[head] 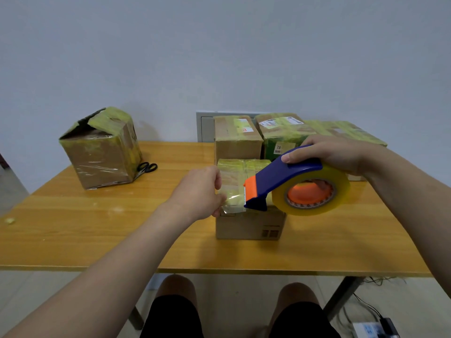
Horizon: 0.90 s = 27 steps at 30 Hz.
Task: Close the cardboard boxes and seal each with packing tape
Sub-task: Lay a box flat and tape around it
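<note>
A small cardboard box (251, 225) stands near the middle of the wooden table (97, 228), its top covered in yellowish tape. My right hand (336, 157) grips a blue and orange tape dispenser (288, 181) carrying a big roll of clear tape (314, 191), held just above the box. My left hand (197, 191) pinches the free end of the tape (234, 203) at the dispenser's orange blade, over the box's front left edge.
A taped box with its top partly open (102, 150) sits at the table's back left, black scissors (146, 167) beside it. Three more taped boxes (236, 137) stand behind the small one. Cables and a power strip (373, 328) lie on the floor at right.
</note>
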Each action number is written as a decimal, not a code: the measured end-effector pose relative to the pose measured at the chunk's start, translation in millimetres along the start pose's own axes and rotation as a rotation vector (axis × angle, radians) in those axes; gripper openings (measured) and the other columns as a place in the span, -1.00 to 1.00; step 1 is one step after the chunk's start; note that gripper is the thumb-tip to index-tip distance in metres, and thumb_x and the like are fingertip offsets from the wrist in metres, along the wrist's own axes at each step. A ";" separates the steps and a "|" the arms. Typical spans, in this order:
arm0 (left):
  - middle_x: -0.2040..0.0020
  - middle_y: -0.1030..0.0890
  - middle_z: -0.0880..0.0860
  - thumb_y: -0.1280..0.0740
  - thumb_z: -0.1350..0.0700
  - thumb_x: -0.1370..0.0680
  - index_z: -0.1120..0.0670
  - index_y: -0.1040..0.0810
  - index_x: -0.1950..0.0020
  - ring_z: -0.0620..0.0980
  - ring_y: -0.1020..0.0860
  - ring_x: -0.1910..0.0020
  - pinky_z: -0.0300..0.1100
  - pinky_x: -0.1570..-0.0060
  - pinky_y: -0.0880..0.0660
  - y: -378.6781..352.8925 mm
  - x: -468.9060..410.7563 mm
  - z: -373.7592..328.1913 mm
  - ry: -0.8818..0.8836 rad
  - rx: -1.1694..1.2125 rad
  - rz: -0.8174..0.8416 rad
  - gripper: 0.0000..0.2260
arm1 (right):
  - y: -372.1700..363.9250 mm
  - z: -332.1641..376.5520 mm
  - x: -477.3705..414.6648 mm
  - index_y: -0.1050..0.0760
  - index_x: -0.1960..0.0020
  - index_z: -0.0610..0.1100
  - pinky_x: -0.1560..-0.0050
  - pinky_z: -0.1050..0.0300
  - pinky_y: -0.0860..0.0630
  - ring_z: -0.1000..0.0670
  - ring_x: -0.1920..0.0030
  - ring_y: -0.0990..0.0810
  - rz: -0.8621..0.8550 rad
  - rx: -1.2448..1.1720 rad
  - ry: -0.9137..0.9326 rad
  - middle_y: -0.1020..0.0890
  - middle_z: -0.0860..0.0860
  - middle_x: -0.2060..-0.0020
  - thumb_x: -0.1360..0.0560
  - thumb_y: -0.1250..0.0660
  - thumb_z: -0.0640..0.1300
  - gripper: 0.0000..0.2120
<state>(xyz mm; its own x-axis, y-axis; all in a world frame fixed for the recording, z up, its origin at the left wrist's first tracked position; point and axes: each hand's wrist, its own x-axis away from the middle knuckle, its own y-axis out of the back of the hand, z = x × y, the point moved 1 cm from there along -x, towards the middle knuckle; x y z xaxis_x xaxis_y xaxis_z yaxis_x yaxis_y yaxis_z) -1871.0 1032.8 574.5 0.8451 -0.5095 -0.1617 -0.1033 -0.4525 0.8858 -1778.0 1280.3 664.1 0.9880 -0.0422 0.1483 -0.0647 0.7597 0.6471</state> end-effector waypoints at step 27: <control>-0.24 -0.51 -0.14 0.08 -0.37 -0.68 -0.14 -0.41 -0.48 -0.08 -0.49 -0.21 -0.03 -0.32 -0.38 -49.0 -34.4 -50.4 -0.093 0.596 0.186 -0.46 | 1.5 2.0 -11.3 -0.72 0.27 -0.06 0.25 0.07 -0.57 -0.15 0.29 -0.60 0.166 -0.020 -0.075 -0.68 -0.23 0.24 -0.38 -0.49 0.26 -0.63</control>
<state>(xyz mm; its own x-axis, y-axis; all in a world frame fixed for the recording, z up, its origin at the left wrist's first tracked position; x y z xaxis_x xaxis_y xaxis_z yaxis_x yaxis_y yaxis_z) -1868.6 1109.4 558.6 0.7389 -0.6679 -0.0892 -0.5408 -0.6668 0.5127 -1789.5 1280.6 665.0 0.9509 0.0370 0.3073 -0.2222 0.7730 0.5943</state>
